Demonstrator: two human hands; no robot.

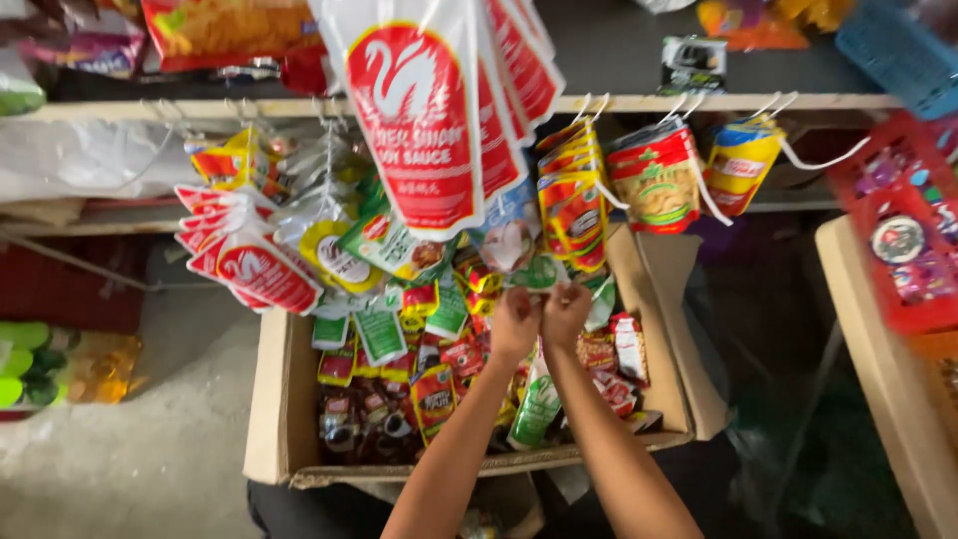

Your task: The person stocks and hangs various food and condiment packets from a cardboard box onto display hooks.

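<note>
My left hand [514, 324] and my right hand [566, 311] are raised side by side over an open cardboard box [269, 399]. Both pinch the lower edge of a small green and white sachet [539, 273] that hangs in a strip above the box. The box is filled with several small sauce and seasoning sachets [439, 384] in red, green and yellow. A large white pouch with a red swan label [414, 120] hangs in front, just above my hands.
Strips of red, yellow and green packets [574, 195] hang from hooks on a pale shelf rail [649, 102]. A red plastic basket [903, 230] of goods sits at right, a blue basket [903, 50] above it. Green-capped bottles [30, 364] stand on the concrete floor at left.
</note>
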